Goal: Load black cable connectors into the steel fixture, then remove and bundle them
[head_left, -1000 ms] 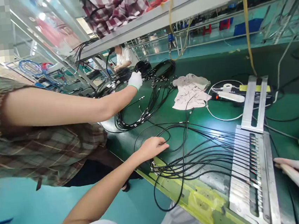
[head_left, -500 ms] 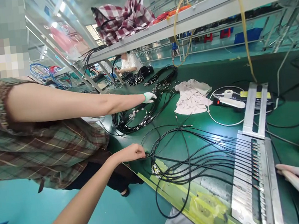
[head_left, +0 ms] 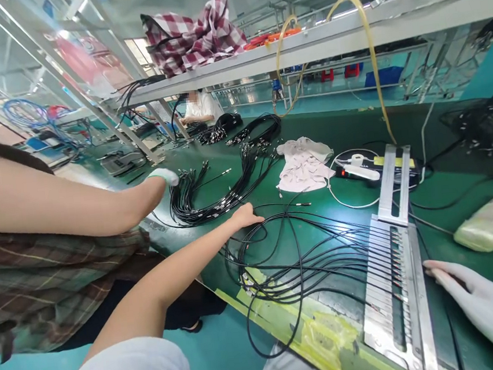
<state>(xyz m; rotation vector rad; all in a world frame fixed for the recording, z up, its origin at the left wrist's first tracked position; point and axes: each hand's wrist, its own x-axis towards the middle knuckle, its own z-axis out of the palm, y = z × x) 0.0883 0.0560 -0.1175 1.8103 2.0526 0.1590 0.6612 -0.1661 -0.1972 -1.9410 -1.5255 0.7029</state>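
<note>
Our right hand (head_left: 487, 307), gloved, fingers spread flat on green bench (head_left: 460, 228) just beside metal jig (head_left: 392, 293). Black cables (head_left: 306, 260) run from jig leftward across bench. Our left hand (head_left: 246, 215) bare, fingers loosely open, resting on cable loops. Beyond, co-worker's gloved hand (head_left: 164, 176) at second cable bundle (head_left: 213, 197). White cloth (head_left: 303, 165) farther back.

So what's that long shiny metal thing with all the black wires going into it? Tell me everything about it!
The metal fixture is a long, flat, silvery bar lying on the green bench. It looks like bare aluminium, with many thin slots in a row. The black cables run into those slots side by side from the left. Two plain rails stick out at its far end. The right hand, in a white glove, rests just beside its right edge.
</note>
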